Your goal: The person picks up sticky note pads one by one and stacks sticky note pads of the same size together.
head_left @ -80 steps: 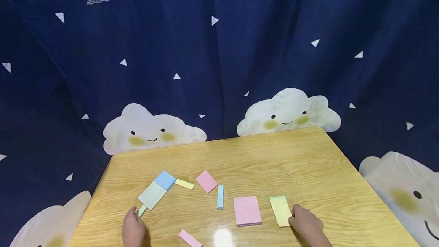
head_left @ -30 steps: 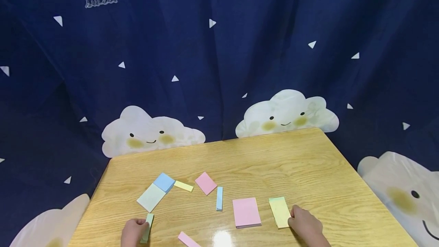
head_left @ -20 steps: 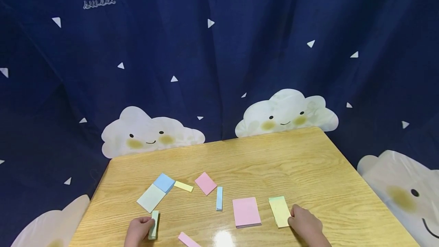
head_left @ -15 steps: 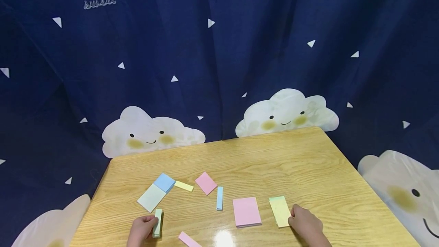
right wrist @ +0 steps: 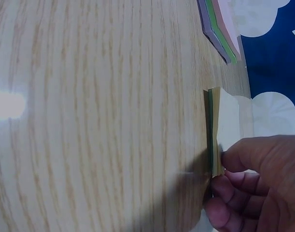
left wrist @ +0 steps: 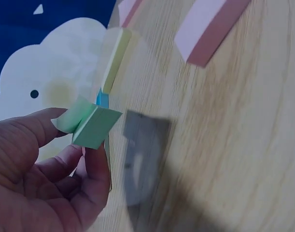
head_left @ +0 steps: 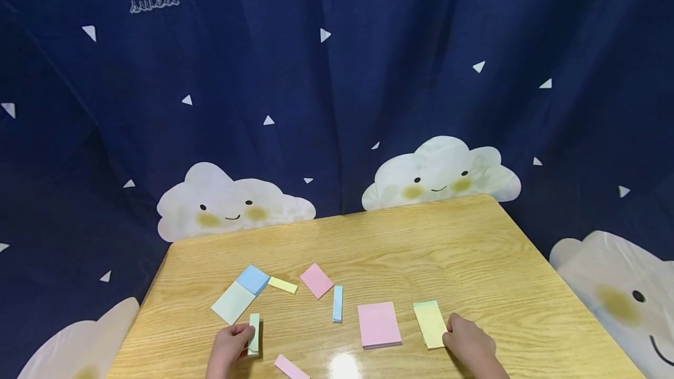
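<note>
Pinching a green strip pad (head_left: 255, 337): left hand (head_left: 230, 345), thumb and fingers clamped on its long edge, pad held off the counter (head_left: 474, 262) going by the shadow (left wrist: 145, 129) beside it. One sheet (left wrist: 71, 116) curls away from the stack, up against the thumb. Likely very light, firm as a block, but single sheets floppy and easy to crease or peel. Dry paper, so slip risk looks low; main risk is sliding sheets apart or bending that loose one. Best hold: both flat faces through the full thickness, not the loose sheet alone.

Right hand (head_left: 470, 344): thumb and fingers clamped on the near right edge of a yellow pad (head_left: 431, 327), a green layer (head_left: 425, 305) showing underneath. Cannot tell whether it fully rests on the counter. Probably light too, a bit broader, so a corner grip may let the far end droop or layers skew; squeeze all layers together.

Around the fingers: pale green pad (head_left: 233, 303) just beyond the left ones, pink strip pad (head_left: 291, 367) nearer the body and to their right; large pink pad (head_left: 379, 325) left of the right fingers, past the yellow pad.
</note>
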Demonstrator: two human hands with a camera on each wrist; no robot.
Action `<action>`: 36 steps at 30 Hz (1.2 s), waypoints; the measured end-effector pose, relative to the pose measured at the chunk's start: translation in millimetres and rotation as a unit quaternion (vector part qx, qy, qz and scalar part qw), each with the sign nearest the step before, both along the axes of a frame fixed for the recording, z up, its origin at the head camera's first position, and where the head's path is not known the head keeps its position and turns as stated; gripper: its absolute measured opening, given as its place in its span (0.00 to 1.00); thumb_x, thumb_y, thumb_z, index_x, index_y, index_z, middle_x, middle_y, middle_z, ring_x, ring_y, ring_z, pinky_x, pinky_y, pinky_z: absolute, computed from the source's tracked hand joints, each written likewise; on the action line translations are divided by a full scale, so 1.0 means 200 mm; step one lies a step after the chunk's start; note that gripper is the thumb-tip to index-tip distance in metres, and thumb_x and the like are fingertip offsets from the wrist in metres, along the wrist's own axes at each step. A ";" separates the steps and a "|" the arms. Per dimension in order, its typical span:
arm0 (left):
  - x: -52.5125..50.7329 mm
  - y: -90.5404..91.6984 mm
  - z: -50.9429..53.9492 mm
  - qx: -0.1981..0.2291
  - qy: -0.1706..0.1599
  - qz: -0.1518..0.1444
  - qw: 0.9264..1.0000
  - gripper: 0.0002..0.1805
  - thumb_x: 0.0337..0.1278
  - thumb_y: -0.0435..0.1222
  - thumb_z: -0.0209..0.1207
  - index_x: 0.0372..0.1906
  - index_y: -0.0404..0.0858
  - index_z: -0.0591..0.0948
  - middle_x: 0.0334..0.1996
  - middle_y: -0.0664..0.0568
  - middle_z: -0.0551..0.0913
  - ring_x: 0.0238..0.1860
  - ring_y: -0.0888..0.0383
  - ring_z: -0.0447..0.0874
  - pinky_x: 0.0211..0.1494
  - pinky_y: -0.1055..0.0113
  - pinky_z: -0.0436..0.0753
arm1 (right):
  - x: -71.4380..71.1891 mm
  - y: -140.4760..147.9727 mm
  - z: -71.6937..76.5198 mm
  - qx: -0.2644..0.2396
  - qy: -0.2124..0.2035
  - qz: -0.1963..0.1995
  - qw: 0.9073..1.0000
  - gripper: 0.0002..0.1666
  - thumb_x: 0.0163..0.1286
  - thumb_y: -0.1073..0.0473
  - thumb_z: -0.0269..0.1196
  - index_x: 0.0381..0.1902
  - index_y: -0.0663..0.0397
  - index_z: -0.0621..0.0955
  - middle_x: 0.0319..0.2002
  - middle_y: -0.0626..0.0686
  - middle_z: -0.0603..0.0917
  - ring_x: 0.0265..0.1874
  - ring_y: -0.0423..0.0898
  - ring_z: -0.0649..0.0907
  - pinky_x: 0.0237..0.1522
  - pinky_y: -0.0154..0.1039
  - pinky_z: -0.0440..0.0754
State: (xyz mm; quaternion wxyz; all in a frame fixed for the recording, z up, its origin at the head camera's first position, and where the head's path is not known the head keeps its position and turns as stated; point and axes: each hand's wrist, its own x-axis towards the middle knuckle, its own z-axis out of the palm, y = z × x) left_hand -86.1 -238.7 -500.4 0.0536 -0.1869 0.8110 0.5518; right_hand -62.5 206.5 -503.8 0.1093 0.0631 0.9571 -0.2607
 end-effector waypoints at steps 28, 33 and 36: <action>-0.05 0.17 0.02 0.042 0.008 -0.008 0.999 0.18 0.51 0.32 0.54 0.41 0.17 0.72 0.24 0.50 0.74 0.24 0.61 0.73 0.25 0.67 0.76 | 0.01 0.00 -0.03 -0.008 0.006 0.002 1.000 0.03 0.51 0.64 0.52 0.23 0.54 0.68 0.13 0.46 0.64 0.12 0.40 0.61 0.16 0.33 0.58; -0.06 0.19 0.02 0.045 0.013 -0.017 0.999 0.18 0.52 0.32 0.54 0.41 0.17 0.72 0.22 0.51 0.74 0.22 0.61 0.73 0.25 0.67 0.75 | 0.00 0.01 -0.03 0.001 0.008 0.006 1.000 0.05 0.53 0.64 0.54 0.23 0.53 0.68 0.13 0.46 0.64 0.13 0.41 0.62 0.17 0.34 0.59; -0.07 0.20 0.02 0.037 0.015 -0.021 0.999 0.19 0.52 0.33 0.53 0.41 0.17 0.72 0.22 0.52 0.75 0.22 0.61 0.74 0.25 0.67 0.75 | 0.00 0.00 -0.02 0.003 0.013 0.006 1.000 0.06 0.53 0.64 0.55 0.23 0.53 0.68 0.13 0.47 0.64 0.13 0.41 0.62 0.17 0.34 0.59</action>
